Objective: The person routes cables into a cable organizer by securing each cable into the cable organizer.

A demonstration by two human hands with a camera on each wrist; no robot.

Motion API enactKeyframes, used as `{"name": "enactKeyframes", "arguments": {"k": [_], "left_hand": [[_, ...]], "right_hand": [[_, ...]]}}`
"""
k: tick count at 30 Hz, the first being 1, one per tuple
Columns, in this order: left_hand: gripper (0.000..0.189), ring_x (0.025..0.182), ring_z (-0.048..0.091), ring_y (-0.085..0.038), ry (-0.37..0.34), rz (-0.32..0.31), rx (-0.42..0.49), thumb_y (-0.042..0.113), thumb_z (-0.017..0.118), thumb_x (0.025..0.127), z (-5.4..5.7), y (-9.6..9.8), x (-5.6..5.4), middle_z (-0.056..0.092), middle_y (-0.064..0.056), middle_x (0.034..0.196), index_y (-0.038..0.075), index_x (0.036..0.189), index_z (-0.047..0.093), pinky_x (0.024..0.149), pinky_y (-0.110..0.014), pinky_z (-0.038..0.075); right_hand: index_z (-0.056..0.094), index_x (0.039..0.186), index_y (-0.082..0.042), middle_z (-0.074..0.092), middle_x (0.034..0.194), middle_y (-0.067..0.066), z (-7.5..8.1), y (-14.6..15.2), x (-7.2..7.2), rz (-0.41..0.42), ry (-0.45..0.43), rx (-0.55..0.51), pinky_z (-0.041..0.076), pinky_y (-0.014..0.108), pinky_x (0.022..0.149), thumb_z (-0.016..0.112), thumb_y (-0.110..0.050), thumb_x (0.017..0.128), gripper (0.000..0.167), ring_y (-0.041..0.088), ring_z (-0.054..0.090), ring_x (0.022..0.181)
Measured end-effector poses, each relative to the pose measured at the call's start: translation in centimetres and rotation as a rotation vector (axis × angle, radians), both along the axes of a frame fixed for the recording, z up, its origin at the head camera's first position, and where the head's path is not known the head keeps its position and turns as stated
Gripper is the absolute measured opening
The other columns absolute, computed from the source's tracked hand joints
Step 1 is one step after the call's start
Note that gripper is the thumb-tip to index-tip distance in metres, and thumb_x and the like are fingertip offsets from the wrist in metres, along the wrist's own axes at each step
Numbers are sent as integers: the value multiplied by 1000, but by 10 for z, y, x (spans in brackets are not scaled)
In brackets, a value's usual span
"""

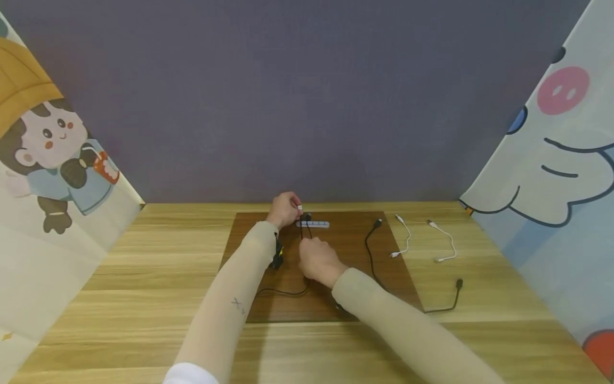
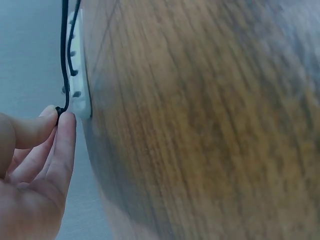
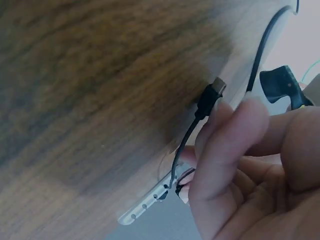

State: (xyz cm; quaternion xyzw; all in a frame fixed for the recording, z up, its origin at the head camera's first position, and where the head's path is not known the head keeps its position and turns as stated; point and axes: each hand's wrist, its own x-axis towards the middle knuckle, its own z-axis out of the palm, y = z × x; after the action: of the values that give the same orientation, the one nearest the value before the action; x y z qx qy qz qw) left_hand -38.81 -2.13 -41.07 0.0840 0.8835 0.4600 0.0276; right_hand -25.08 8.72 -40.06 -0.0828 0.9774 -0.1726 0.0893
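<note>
My left hand (image 1: 284, 209) is at the back edge of the brown board, beside a white slotted cable holder (image 1: 320, 225). Its thumb and fingertips pinch a black cable (image 2: 64, 65) close to the holder's end in the left wrist view. A second black cable stretch sits in one of the slots. Nearer the front, my right hand (image 1: 320, 260) holds the black cable (image 3: 256, 62) between thumb and fingers. Right at these fingertips is a black USB plug (image 3: 206, 102), its lead running back to the holder.
The brown board (image 1: 278, 306) lies on a light wooden table (image 1: 144, 266). Right of my hands are another black cable (image 1: 369, 250) and two short white cables (image 1: 409, 234), (image 1: 451, 242). A grey partition (image 1: 307, 106) rises behind the table.
</note>
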Motion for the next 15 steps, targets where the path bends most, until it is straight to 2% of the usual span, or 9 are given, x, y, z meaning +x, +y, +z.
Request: {"name": "enactKeyframes", "arguments": {"k": [2,6,11,15], "left_hand": [[19,80,68,-24,-3,0,-3,-10,64,91,-2,-1,-1,63,-15,92,-3,109,64,71,-31,59],[17,82,69,-24,4,-1,-27,-7,66,92,-4,-2,-2,64,-15,93,-2,108,65,72,-31,59],[13,81,69,-23,26,1,-82,-1,69,92,-7,-2,-3,67,-13,93,2,105,66,71,-33,57],[12,80,69,-23,28,-2,-75,0,69,93,-8,-2,-3,67,-13,92,2,105,66,71,-34,56]], "right_hand": [[66,80,-6,63,81,9,0,-1,0,14,14,40,51,34,54,70,-8,91,12,21,60,63],[66,76,-8,65,79,8,-2,-2,0,55,31,85,52,35,54,68,-3,90,15,20,60,63],[66,75,-9,66,78,7,-3,-1,2,82,38,99,52,36,54,68,0,89,16,19,60,63],[67,78,-8,67,81,7,-3,0,2,78,29,103,53,36,55,68,-1,89,13,20,61,65]]}}
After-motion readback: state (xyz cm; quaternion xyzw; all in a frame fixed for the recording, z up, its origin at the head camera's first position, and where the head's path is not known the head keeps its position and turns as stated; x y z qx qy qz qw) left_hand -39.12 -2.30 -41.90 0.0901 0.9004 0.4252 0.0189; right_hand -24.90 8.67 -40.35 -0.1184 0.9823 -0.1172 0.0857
